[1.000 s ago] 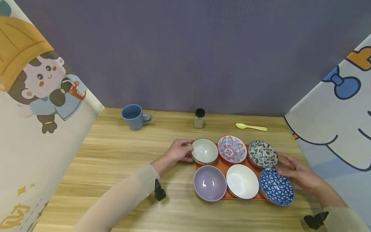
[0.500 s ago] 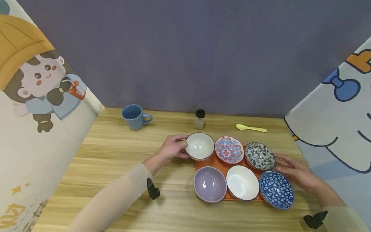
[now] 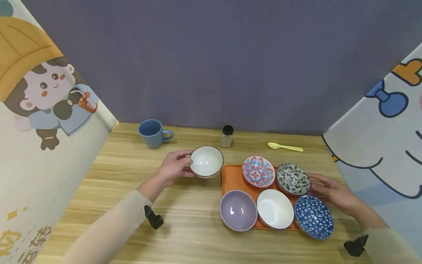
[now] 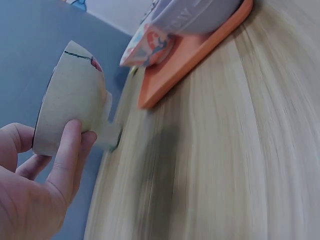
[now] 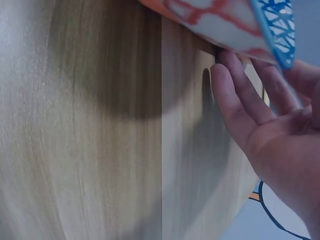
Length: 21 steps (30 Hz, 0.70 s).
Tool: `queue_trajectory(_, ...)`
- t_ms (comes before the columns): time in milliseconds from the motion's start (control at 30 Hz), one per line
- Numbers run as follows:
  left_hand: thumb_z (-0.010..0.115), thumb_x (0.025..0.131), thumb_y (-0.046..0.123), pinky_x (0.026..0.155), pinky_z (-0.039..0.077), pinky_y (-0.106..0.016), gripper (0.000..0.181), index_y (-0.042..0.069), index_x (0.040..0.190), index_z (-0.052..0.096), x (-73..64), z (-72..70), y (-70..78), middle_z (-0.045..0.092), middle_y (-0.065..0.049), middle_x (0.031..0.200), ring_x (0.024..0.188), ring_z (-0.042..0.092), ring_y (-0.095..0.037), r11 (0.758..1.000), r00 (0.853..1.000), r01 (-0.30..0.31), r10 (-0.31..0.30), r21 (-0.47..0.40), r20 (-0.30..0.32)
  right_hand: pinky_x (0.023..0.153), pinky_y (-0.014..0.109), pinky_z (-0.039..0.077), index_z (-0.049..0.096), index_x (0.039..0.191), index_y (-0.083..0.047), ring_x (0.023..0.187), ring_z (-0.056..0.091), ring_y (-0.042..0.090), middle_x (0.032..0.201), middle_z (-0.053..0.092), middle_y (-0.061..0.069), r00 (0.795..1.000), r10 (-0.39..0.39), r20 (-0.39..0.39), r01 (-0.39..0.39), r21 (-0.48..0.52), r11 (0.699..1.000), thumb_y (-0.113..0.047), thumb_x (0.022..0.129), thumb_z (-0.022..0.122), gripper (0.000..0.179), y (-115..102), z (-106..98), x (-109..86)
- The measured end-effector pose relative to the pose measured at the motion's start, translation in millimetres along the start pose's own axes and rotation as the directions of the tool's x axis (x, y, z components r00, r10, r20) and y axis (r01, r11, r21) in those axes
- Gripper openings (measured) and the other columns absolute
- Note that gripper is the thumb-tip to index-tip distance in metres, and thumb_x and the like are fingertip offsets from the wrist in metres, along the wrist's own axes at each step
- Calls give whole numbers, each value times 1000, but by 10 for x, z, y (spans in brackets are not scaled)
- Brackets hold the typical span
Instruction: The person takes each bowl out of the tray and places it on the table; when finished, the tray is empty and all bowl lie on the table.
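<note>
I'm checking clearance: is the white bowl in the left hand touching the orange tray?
Apart. The left wrist view shows it: dark wall and wooden tabletop appear between the held bowl and the orange tray.

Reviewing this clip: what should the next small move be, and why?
Probably lower the white bowl in the left grip onto the wooden table: it hangs left of the orange tray, and the left wrist view shows a gap beneath it.

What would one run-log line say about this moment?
left hand: holds white bowl above table | right hand: beside leaf-patterned bowl | orange tray: five bowls
</note>
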<state>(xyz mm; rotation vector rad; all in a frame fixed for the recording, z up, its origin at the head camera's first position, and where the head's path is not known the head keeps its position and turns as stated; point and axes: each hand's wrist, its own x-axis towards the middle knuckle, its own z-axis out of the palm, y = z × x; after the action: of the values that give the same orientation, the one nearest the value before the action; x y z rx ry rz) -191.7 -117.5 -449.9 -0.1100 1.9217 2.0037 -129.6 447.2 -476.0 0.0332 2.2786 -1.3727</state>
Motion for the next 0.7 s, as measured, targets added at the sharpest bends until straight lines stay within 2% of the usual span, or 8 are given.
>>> queue_trajectory(267,56,96,2,81,67,-41,56,2,151,49,-247,-480,15,50,-30,143,83,73,-24,1000,999,19,-18,21,-50,87,44,65,28,159,1,111,72,25,147,47,38,1000,-18,-25,17,-15,1000,-26,105,61,69,10,3,57)
queue_trajectory(467,54,99,6,82,66,-37,58,1,155,41,-404,-781,-6,45,-30,149,85,72,-20,999,996,36,-34,22,-79,88,48,64,23,159,4,120,65,42,149,43,40,1000,2,-13,-3,-65,998,-29,104,63,76,10,11,99)
queue_trajectory(567,53,100,5,83,66,-37,58,0,156,39,-492,-903,-21,43,-30,149,85,73,-19,999,995,37,-35,24,-90,89,50,64,21,159,4,121,63,45,149,42,40,999,36,-10,-36,-103,994,-32,102,65,80,-25,31,127)
queue_trajectory(700,52,101,6,85,66,-36,58,-2,157,37,-633,-1058,-41,40,-32,151,87,73,-19,999,995,35,-31,42,-97,89,50,64,21,158,7,118,65,42,146,47,39,997,73,-6,-73,-151,986,-35,101,66,84,-86,49,163)
